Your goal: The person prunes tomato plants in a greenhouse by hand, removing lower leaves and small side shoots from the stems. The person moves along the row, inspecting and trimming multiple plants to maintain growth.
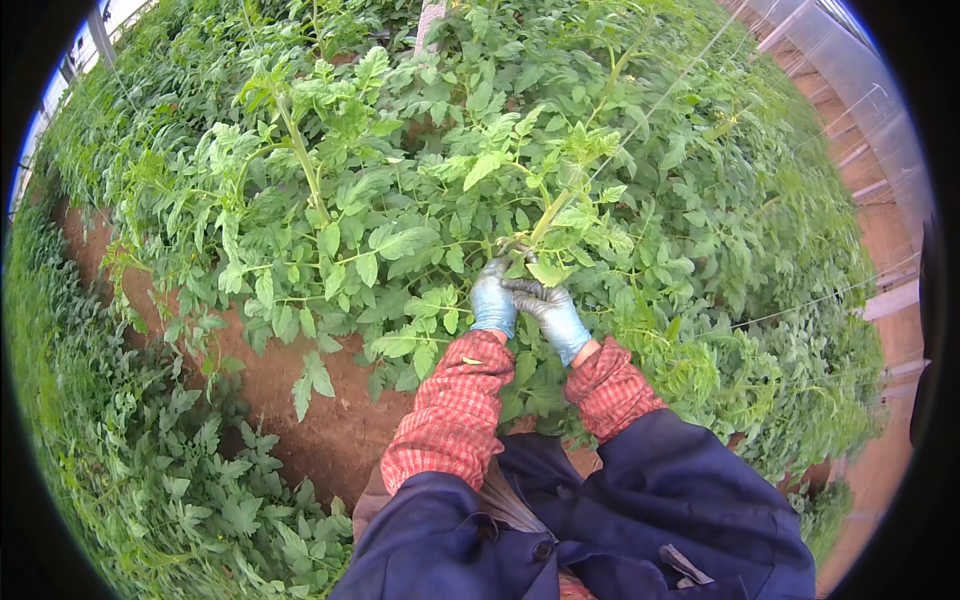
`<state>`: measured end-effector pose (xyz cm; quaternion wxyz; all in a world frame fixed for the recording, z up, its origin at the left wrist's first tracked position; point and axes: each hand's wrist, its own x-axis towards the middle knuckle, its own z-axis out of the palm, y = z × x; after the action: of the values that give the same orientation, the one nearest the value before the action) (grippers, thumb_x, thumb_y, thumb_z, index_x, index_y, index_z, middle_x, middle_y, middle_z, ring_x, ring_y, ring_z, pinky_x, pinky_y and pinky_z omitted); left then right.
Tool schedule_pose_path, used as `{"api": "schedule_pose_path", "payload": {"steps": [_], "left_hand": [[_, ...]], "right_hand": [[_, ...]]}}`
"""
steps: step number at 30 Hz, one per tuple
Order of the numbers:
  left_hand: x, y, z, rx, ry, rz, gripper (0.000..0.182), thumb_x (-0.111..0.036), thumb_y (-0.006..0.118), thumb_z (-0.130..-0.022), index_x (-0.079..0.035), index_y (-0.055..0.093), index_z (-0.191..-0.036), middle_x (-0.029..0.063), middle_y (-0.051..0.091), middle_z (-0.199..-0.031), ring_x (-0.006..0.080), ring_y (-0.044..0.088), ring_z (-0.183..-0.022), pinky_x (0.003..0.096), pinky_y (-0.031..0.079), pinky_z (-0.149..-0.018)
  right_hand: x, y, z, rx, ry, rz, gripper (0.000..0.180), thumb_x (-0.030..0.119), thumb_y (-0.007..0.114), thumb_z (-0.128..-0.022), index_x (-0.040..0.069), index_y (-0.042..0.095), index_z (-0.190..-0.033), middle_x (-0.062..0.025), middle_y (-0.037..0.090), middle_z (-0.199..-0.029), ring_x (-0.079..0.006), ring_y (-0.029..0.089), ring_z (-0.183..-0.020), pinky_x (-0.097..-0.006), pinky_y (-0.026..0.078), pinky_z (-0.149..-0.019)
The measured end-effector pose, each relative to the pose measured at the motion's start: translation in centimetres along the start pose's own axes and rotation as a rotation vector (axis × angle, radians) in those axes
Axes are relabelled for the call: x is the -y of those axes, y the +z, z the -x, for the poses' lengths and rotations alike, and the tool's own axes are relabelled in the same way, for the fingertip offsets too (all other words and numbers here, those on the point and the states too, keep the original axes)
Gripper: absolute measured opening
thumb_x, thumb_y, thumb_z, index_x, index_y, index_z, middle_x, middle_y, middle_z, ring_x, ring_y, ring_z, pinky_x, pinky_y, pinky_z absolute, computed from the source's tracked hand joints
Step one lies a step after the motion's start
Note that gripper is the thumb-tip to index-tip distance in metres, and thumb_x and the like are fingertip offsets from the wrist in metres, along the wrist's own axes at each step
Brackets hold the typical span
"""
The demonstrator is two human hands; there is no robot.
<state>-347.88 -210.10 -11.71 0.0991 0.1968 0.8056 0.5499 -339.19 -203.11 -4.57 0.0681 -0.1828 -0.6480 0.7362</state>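
A tomato plant stem point(551, 216), thick and pale green, leans up to the right in front of me. My left hand point(493, 298), in a light blue glove with dark-stained fingers, is closed around the stem's lower part, its fingertips partly behind leaves. Against it from the right comes my right hand point(553, 309), gloved alike, its fingers bent toward the same spot. Whether the right fingers grip anything is hidden. A yellowish-green leaf point(549, 273) hangs just over the right fingers. From beside the stem a thin string point(651, 114) runs taut to the upper right.
Dense tomato foliage point(405, 169) surrounds my hands, with another upright stem point(301, 154) to the left. Bare soil point(322, 420) forms a path between rows, and a lower row of plants point(225, 495) lines its left side. Plastic sheeting point(874, 82) and posts stand at right.
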Motion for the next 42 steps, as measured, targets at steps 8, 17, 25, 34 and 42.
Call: {"api": "schedule_pose_path", "payload": {"steps": [8, 17, 25, 34, 42], "left_hand": [[1.2, 0.4, -0.4, 0.332, -0.188, 0.53, 0.025, -0.009, 0.055, -0.093, 0.0, 0.063, -0.115, 0.0056, 0.068, -0.104, 0.011, 0.061, -0.089, 0.0254, 0.048, -0.084], [-2.0, -3.2, -0.8, 0.683, 0.038, 0.231, 0.031, -0.024, 0.058, -0.095, -0.002, 0.062, -0.117, 0.0056, 0.066, -0.107, 0.0167, 0.06, -0.096, 0.0302, 0.047, -0.088], [-8.5, -4.9, -2.9, 1.159, -0.229, 0.685, 0.027, -0.011, 0.056, -0.093, 0.001, 0.062, -0.116, 0.0099, 0.064, -0.118, 0.0167, 0.06, -0.105, 0.0309, 0.044, -0.098], [-6.0, -12.6, -4.0, 1.078, -0.155, 0.744, 0.053, -0.022, 0.068, -0.086, 0.0, 0.051, -0.131, 0.0088, 0.063, -0.114, 0.0144, 0.059, -0.102, 0.027, 0.047, -0.091], [-4.0, -10.7, -6.2, 0.819, -0.102, 0.87, 0.051, -0.032, 0.054, -0.095, -0.002, 0.044, -0.135, 0.0054, 0.062, -0.114, 0.0152, 0.058, -0.103, 0.0256, 0.046, -0.09]], "right_hand": [[6.5, -18.5, 3.5, -0.398, 0.089, 0.03, 0.028, 0.008, 0.055, -0.091, -0.001, 0.059, -0.117, -0.0104, 0.067, -0.1, -0.0137, 0.064, -0.087, -0.0249, 0.052, -0.078], [9.0, -10.3, -0.3, 0.366, -0.054, -0.425, 0.049, 0.026, 0.055, -0.094, 0.001, 0.043, -0.135, -0.0137, 0.052, -0.13, -0.0235, 0.056, -0.11, -0.0368, 0.049, -0.092], [7.1, -7.2, 6.9, 0.477, -0.377, 0.214, 0.051, 0.034, 0.062, -0.087, 0.008, 0.052, -0.129, -0.008, 0.06, -0.111, -0.0235, 0.056, -0.109, -0.0396, 0.043, -0.098], [20.8, 3.5, -0.6, -0.407, -0.747, 0.992, 0.032, 0.038, 0.068, -0.081, 0.009, 0.059, -0.092, -0.0068, 0.065, -0.083, -0.0269, 0.065, -0.07, -0.0361, 0.052, -0.061], [12.1, 1.3, -1.5, -0.178, -0.411, 0.835, 0.022, 0.006, 0.054, -0.08, 0.004, 0.066, -0.099, -0.013, 0.067, -0.093, -0.0296, 0.064, -0.088, -0.0374, 0.05, -0.081]]}}
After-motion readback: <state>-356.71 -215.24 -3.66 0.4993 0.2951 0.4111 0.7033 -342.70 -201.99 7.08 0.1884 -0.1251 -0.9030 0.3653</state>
